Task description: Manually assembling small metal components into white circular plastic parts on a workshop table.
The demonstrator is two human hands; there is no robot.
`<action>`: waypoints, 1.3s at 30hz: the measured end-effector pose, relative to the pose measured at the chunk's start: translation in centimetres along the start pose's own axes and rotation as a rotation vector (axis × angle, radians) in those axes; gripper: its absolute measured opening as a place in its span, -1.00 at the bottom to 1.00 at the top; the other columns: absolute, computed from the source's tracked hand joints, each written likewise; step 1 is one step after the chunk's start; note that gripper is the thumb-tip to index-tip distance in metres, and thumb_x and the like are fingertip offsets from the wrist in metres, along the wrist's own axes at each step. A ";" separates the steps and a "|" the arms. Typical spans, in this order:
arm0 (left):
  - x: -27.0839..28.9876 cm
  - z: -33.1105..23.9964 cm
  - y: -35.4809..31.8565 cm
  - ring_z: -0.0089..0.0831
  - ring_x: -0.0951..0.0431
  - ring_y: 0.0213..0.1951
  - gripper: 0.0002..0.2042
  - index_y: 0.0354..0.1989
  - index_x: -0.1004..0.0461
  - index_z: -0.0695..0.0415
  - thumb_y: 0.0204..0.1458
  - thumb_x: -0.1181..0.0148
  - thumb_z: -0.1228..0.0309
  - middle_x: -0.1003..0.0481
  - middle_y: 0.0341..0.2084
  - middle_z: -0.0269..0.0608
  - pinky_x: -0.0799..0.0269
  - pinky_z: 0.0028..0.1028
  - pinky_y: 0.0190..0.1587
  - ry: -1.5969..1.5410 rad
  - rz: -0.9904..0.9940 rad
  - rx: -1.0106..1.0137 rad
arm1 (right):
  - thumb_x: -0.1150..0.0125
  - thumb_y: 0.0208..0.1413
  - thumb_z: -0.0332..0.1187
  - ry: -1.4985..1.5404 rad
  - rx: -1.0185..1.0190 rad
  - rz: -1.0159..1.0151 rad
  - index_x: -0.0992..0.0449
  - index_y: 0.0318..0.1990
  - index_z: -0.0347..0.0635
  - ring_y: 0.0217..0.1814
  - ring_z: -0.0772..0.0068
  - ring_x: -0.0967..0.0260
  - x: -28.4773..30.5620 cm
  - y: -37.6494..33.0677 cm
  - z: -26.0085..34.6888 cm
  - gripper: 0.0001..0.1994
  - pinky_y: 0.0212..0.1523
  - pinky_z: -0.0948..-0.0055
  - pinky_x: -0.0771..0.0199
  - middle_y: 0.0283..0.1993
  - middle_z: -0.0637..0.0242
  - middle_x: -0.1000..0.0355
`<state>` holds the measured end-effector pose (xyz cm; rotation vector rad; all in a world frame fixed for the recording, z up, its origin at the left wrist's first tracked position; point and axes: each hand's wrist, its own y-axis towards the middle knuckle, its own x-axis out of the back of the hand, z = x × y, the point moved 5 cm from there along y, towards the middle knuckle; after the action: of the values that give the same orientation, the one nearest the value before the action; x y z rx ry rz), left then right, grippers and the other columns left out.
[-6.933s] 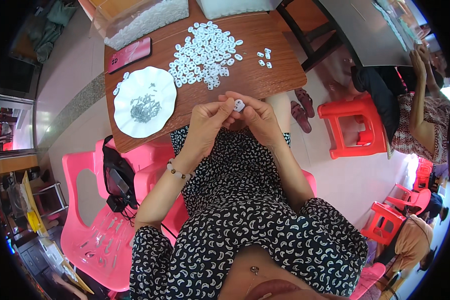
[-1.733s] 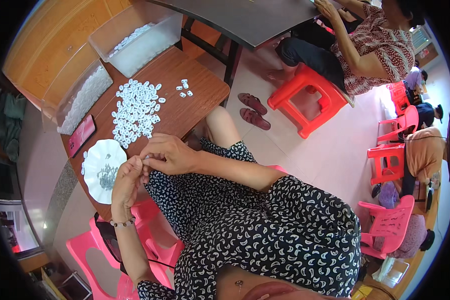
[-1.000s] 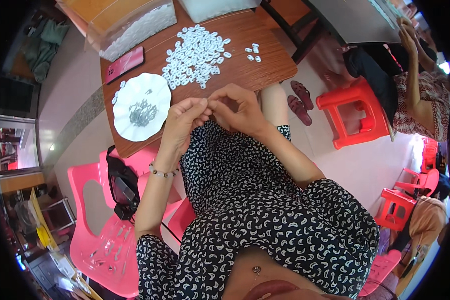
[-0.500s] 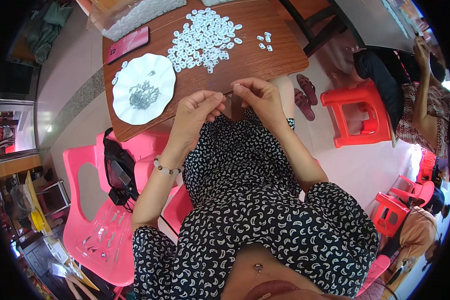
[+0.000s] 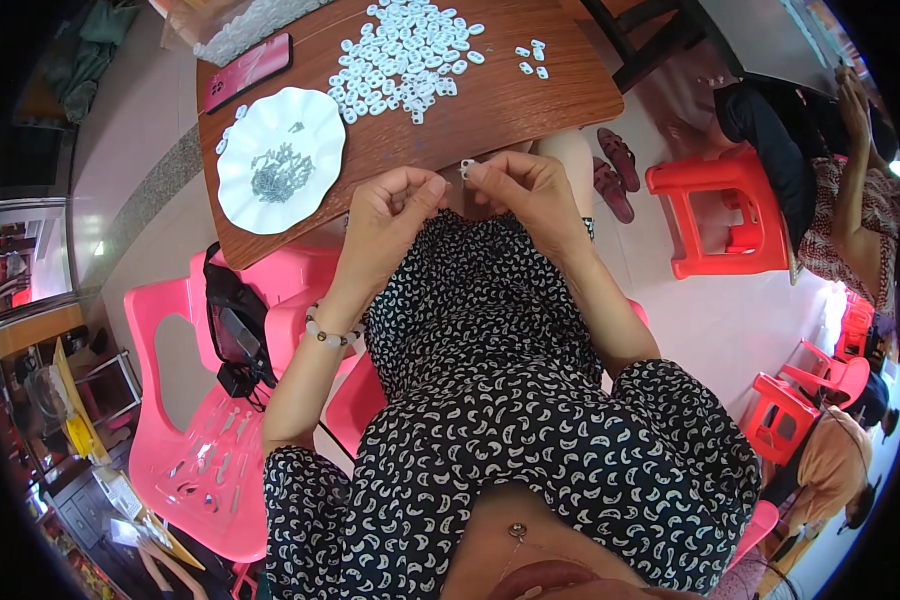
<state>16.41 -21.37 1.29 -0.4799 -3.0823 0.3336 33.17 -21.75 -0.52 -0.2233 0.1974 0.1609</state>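
Close together over my lap, by the table's near edge, my two hands are both pinched. My right hand [image 5: 538,198] grips a small white plastic piece with a hole [image 5: 465,169] between thumb and fingertips. The fingers of my left hand [image 5: 392,212] press together just left of it; whatever they hold is too small or hidden to make out. Beyond my hands lies a heap of similar white oval pieces [image 5: 405,55]. Left of the heap, a white wavy-edged plate [image 5: 315,115] bears a pile of small silver metal parts [image 5: 278,180].
The brown wooden table [image 5: 490,125] also carries a pink phone [image 5: 250,72], several separate white pieces [image 5: 532,60] at right, and a clear bag of white pieces [image 5: 255,25]. A pink chair [image 5: 185,480] with a black bag [image 5: 235,320] stands left, a red stool [image 5: 715,225] right.
The white piece now shows at my right fingertips, where it was hidden before. My left hand has shifted slightly, and the whole view has moved a little.
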 end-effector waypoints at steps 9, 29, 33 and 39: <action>-0.1 -0.1 -0.1 -0.70 -0.40 -0.42 -0.81 -0.30 -0.49 0.29 0.11 -0.13 0.37 -0.50 -0.48 -0.37 -0.32 -0.67 -0.32 -0.007 0.006 0.021 | -0.19 0.06 -0.38 -0.191 0.201 -0.044 -0.51 -0.45 -0.33 -0.52 0.82 -0.18 -0.7 -0.6 0.7 -0.83 -0.52 0.69 -0.18 -0.59 0.55 -0.34; -0.5 -0.2 0.0 -0.68 -0.45 -0.39 -0.82 -0.31 -0.49 0.29 0.11 -0.11 0.40 -0.52 -0.46 -0.33 -0.36 -0.65 -0.29 0.055 0.027 0.020 | -0.20 0.05 -0.39 -0.314 0.256 -0.063 -0.49 -0.45 -0.32 -0.55 0.81 -0.15 -0.8 -1.0 1.1 -0.84 -0.56 0.67 -0.16 -0.61 0.53 -0.32; -0.5 0.1 0.1 -0.73 -0.38 -0.45 -0.77 -0.31 -0.52 0.20 0.09 -0.16 0.26 -0.48 -0.53 -0.44 -0.25 -0.69 -0.38 0.052 0.037 -0.010 | -0.16 0.07 -0.43 -0.359 0.210 -0.005 -0.49 -0.43 -0.34 -0.44 0.73 -0.33 -0.8 -0.9 0.8 -0.86 -0.40 0.70 -0.33 -0.50 0.44 -0.44; -0.3 0.2 0.5 -0.70 -0.41 -0.42 -0.79 -0.33 -0.52 0.25 0.09 -0.16 0.32 -0.48 -0.53 -0.40 -0.31 -0.66 -0.34 0.170 0.047 -0.032 | -0.16 0.08 -0.44 -0.429 0.218 0.015 -0.49 -0.42 -0.34 -0.44 0.73 -0.34 -0.8 -0.8 1.1 -0.87 -0.41 0.71 -0.32 -0.50 0.43 -0.44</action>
<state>16.80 -21.07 1.05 -0.5511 -2.9193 0.2308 32.70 -22.37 0.82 0.0325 -0.2100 0.1970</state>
